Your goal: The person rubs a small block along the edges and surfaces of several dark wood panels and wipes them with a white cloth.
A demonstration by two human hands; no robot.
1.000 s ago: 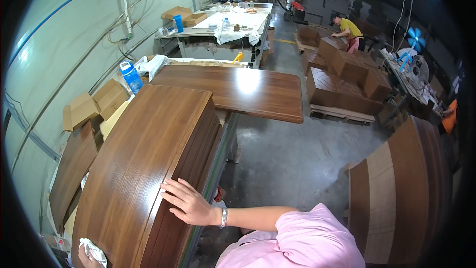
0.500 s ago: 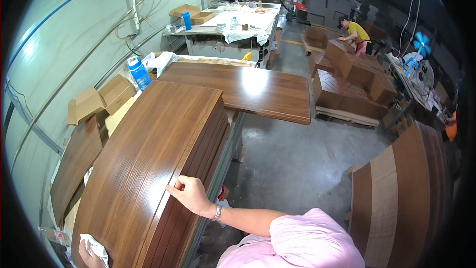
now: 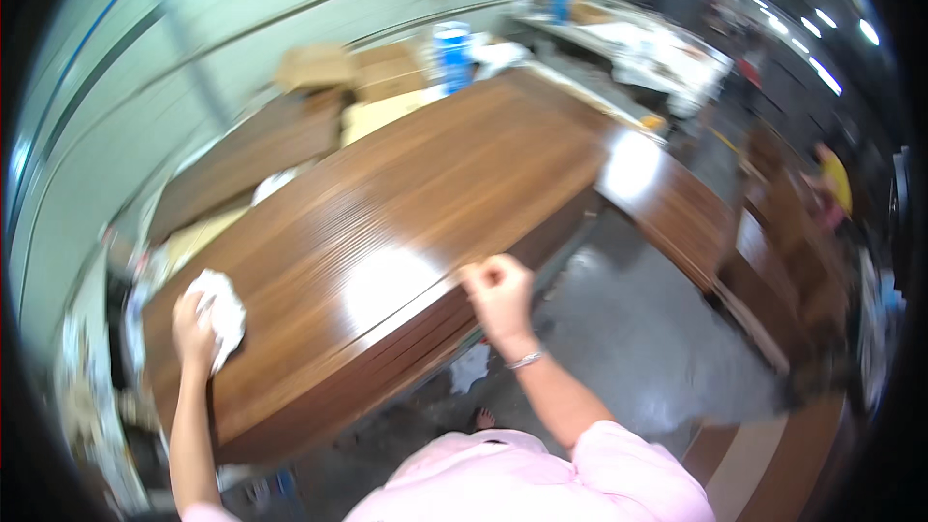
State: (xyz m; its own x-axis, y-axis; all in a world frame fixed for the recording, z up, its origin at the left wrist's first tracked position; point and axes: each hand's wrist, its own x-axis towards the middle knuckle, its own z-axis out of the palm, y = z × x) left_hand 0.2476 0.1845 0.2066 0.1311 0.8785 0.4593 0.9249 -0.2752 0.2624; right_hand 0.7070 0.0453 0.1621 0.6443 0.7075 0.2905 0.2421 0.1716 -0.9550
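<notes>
A glossy brown wood panel (image 3: 406,198) lies on top of a stack of similar panels (image 3: 430,333). On its left end, my left hand (image 3: 194,333) is closed on a crumpled white cloth (image 3: 226,317), which rests on the panel's surface. My right hand (image 3: 501,302), with a bracelet at the wrist, is at the panel's near long edge. Its thumb and fingers are pinched together there, and blur hides whatever may be between them.
Another brown panel (image 3: 677,217) extends to the right beyond the stack. Behind stand cardboard boxes (image 3: 319,70), a blue-and-white bottle (image 3: 452,56) and a cluttered white table (image 3: 667,53). A person in yellow (image 3: 833,184) is near brown furniture pieces at far right. More panels (image 3: 773,464) stand at lower right.
My view has swung left, so the stack now lies across the picture and my left forearm shows. The cloth stays in my left hand; the right remains pinched at the panel's edge.
</notes>
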